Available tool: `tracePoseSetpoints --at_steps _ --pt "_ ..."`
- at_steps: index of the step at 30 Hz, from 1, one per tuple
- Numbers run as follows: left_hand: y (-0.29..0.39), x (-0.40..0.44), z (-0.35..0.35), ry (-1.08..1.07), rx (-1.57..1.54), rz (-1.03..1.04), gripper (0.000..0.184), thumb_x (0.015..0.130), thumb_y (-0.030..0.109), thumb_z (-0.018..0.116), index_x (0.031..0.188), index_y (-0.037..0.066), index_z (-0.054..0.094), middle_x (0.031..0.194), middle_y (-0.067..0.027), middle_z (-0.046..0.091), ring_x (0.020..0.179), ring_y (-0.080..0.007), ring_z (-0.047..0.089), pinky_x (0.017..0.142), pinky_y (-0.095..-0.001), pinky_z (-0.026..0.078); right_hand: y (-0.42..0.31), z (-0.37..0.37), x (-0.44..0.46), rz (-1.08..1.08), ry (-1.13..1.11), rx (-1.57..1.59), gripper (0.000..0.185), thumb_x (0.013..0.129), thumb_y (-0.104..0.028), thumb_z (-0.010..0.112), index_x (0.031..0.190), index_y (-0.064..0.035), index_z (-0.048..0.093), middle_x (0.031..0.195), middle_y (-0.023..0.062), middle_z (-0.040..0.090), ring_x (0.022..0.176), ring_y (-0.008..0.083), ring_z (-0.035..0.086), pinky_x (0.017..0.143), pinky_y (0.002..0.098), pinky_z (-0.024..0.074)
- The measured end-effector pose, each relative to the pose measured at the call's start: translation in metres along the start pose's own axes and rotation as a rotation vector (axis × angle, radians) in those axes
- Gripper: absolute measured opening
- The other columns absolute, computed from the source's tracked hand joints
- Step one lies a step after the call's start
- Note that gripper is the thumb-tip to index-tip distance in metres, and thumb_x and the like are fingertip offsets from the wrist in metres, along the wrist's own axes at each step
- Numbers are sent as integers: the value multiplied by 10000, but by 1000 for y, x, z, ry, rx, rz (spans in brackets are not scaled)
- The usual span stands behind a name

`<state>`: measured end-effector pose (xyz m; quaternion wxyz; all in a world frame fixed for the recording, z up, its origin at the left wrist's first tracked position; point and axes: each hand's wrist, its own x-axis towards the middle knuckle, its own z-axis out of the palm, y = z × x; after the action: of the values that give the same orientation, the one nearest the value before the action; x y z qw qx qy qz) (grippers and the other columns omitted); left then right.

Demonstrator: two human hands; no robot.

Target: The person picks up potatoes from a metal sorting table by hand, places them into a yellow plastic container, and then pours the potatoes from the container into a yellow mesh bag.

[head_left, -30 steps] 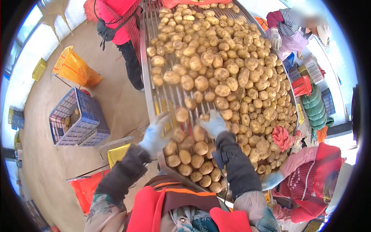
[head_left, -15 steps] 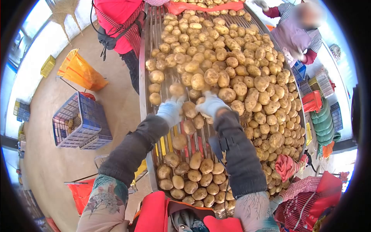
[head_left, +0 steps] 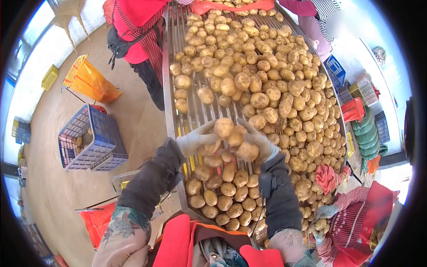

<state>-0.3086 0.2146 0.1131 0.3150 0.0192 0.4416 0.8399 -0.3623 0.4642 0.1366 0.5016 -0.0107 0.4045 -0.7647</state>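
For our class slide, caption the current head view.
Gloved hands cup several potatoes above a slatted sorting table.

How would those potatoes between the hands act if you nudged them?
The potatoes would probably roll, being rounded, though gaps between the bars might slow them. Plump shapes suggest firmness, so left hand and right hand likely won't squash them.

You're in what seems a packing shed: slatted sorting table (head_left: 168,107), heaped potatoes (head_left: 267,80), crates (head_left: 91,138), sacks (head_left: 91,80).
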Motion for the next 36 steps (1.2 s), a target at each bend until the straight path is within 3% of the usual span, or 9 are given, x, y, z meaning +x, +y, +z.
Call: tracePoseSetpoints --at_steps 5,8,12,21,25,27,29,31,36 --pt "-17 -88 7 12 140 239 943 811 480 707 1492 100 177 1344 -75 454 1152 -174 512 926 -329 471 63 81 6 -234 -47 -372 741 816 -142 706 1433 -43 308 1313 105 478 1171 207 510 974 337 446" --pt "-24 -159 2 187 279 45 866 805 277 769 1463 103 234 1297 -55 489 1090 -162 529 891 -326 489 104 117 26 -204 -42 -716 698 740 -122 756 1353 -46 430 1225 104 510 1156 220 504 982 331 430" --pt "-50 -246 3 413 302 186 930 782 127 780 1496 118 185 1256 -80 501 973 -153 568 798 -329 519 141 174 50 -463 -176 -1238 732 687 -130 767 1340 -46 446 1279 185 448 1241 325 440 1037 371 390" --pt "-186 -376 -85 808 -47 -17 746 735 81 798 1383 140 433 1139 -75 568 934 -155 583 765 -316 508 306 232 130 88 -219 -1393 701 762 -404 683 1357 -112 453 1335 224 462 1273 369 428 1068 392 346" --pt "-192 -372 -99 1219 629 -112 625 768 84 721 1340 90 468 1265 -157 488 1057 -244 570 850 -348 502 296 227 128 -98 -177 -1360 605 795 -371 675 1294 -72 510 1249 221 530 1229 369 466 1035 402 373" --pt "-183 -358 -89 1265 857 -16 495 808 69 654 1283 71 513 1237 -172 497 1044 -295 573 856 -372 507 248 191 121 -589 -35 -1398 458 796 -296 671 1187 -76 578 1169 200 580 1137 370 531 974 421 426" --pt "-152 -331 -63 1202 956 104 466 805 58 654 1253 62 527 1214 -173 511 1037 -295 574 850 -373 508 145 169 88 -555 297 -1561 279 776 -213 635 1011 -65 607 983 169 615 935 367 584 792 449 477" --pt "-124 -292 -43 1077 1150 387 399 802 38 657 1186 37 547 1136 -175 547 1010 -313 576 827 -378 507 94 103 57 -852 804 -1635 211 816 -205 588 969 -60 601 986 167 604 948 354 561 846 459 442" --pt "-61 -143 44 611 1411 587 447 798 111 680 1221 43 554 1161 -222 543 1033 -371 567 872 -394 494 21 -25 -35 -794 1321 -1758 366 797 -151 628 1130 -15 555 1192 212 518 1080 395 496 947 465 405"
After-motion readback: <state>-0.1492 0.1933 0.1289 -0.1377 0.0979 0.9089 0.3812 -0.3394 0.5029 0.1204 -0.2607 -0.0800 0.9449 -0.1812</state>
